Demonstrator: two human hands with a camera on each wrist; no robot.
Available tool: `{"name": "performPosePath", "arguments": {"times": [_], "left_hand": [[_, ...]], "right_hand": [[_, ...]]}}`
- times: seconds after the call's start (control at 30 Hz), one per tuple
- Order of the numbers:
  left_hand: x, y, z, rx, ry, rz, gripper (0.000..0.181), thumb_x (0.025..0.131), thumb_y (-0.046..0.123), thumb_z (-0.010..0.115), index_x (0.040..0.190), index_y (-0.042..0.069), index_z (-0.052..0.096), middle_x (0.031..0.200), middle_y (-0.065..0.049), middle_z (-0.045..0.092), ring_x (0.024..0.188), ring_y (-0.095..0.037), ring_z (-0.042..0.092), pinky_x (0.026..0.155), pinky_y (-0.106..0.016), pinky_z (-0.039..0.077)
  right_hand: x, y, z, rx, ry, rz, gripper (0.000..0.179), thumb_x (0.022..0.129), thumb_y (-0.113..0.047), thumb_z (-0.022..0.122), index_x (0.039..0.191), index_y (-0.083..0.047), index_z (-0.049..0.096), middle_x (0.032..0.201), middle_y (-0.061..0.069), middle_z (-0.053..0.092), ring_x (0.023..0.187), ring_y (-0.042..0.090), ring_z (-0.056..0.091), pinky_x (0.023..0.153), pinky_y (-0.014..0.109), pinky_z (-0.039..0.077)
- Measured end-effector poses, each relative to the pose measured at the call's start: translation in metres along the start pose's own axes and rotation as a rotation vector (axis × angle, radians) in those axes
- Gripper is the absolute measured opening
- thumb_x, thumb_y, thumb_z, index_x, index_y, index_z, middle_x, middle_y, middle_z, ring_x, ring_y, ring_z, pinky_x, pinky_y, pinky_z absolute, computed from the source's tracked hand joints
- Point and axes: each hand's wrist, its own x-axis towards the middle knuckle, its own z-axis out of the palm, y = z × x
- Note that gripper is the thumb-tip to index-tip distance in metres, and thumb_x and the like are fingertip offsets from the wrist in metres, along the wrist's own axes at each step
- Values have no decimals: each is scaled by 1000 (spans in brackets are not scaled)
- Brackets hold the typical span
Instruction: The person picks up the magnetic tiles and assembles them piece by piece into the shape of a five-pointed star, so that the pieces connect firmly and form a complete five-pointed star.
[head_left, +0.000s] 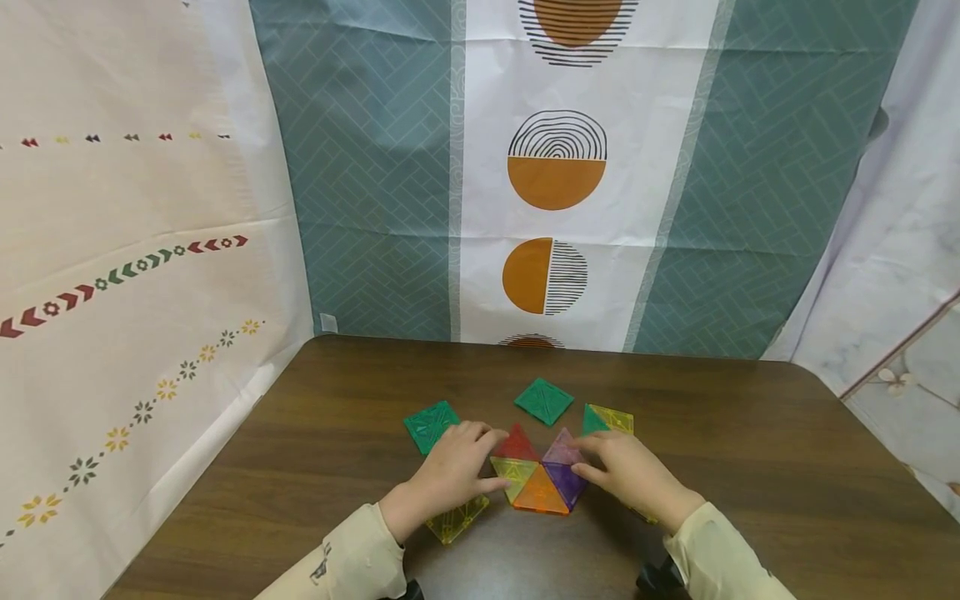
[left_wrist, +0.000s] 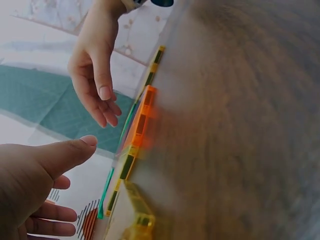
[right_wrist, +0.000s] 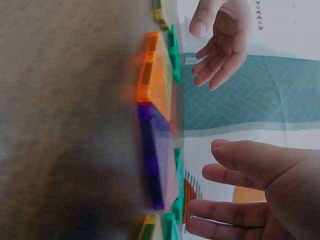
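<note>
Flat translucent triangle tiles lie on the table, fanned around one point: red [head_left: 516, 443], yellow [head_left: 513, 472], orange [head_left: 542, 493], purple [head_left: 564, 482] and pink [head_left: 562, 450]. Between the red and pink ones a wedge of bare wood shows. My left hand [head_left: 456, 468] hovers beside the red and yellow tiles, fingers spread and relaxed. On the other side, my right hand [head_left: 630, 468] is held by the pink and purple tiles, its thumb and fingers apart. Both wrist views show nothing between the fingers of either hand.
Behind the fan lies a green square tile [head_left: 544, 401]; another green tile [head_left: 431, 425] sits at the left, partly behind my left hand. A yellow tile [head_left: 459, 520] lies below my left wrist. Green and yellow triangles [head_left: 617, 419] lie back right. Patterned cloths hang beyond the table.
</note>
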Motion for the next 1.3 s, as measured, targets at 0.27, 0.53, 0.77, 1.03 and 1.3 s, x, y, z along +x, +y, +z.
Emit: {"name": "performPosePath", "arguments": {"times": [0.27, 0.53, 0.77, 1.03, 1.3], "left_hand": [[-3, 4, 6, 11, -59, 7, 74, 77, 57, 72, 136, 16, 52, 122, -6, 60, 116, -25, 55, 102, -44, 44], [-7, 7, 11, 13, -115, -4, 94, 74, 66, 69, 147, 15, 38, 128, -7, 57, 121, -25, 52, 107, -44, 40], [-9, 8, 18, -6, -100, -19, 94, 77, 61, 70, 148, 11, 36, 125, -7, 58, 120, -24, 52, 107, -43, 40], [-12, 9, 29, -50, -39, -32, 84, 80, 55, 71, 146, 12, 40, 124, -6, 59, 118, -23, 53, 106, -44, 40], [-11, 11, 29, -91, -18, -45, 83, 78, 53, 74, 144, 14, 42, 123, -5, 60, 116, -23, 54, 106, -43, 40]], "right_hand": [[-6, 5, 10, 18, 1, 21, 31, 87, -27, 69, 113, -9, 71, 106, 6, 73, 98, 27, 67, 87, 48, 53], [-7, 6, 18, 38, 14, 23, 31, 89, -25, 68, 115, -9, 70, 109, 5, 73, 100, 29, 68, 89, 54, 51], [-8, 3, 21, 53, 38, 87, 29, 89, -24, 67, 115, -10, 70, 110, 4, 73, 102, 29, 68, 92, 56, 48], [-11, 3, 30, 117, 85, 163, 34, 89, -23, 68, 119, -8, 67, 108, 5, 73, 101, 28, 68, 93, 53, 49], [-11, 1, 30, 191, 100, 227, 35, 90, -23, 67, 123, -11, 65, 107, 4, 73, 100, 25, 68, 90, 46, 53]]}}
